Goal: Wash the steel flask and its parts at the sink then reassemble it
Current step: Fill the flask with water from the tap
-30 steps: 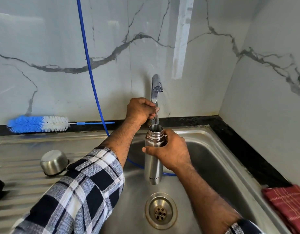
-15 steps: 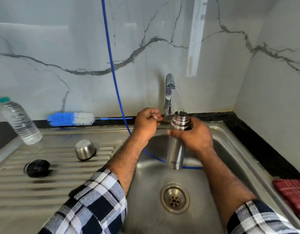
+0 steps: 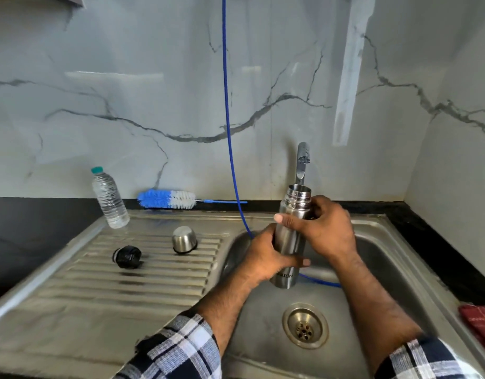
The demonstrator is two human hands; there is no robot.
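Note:
The open steel flask [image 3: 290,239] stands upright in the air over the sink basin [image 3: 372,269], just in front of the tap [image 3: 302,162]. My right hand [image 3: 326,231] grips its upper body below the threaded neck. My left hand [image 3: 266,258] holds its lower half, thumb across the front. No water runs from the tap. On the ribbed drainboard [image 3: 126,283] to the left lie the flask's steel cup lid [image 3: 184,239] and its black stopper [image 3: 126,257].
A blue and white bottle brush [image 3: 167,199] lies along the back wall. A clear plastic water bottle [image 3: 109,198] stands at the drainboard's back left. A blue hose [image 3: 230,149] hangs down into the basin. The drain [image 3: 304,326] is below the flask. A red cloth [image 3: 479,324] lies at right.
My left hand has left the tap handle and taken hold of the flask's lower body. The water stream has stopped. The view has shifted so the drainboard parts show.

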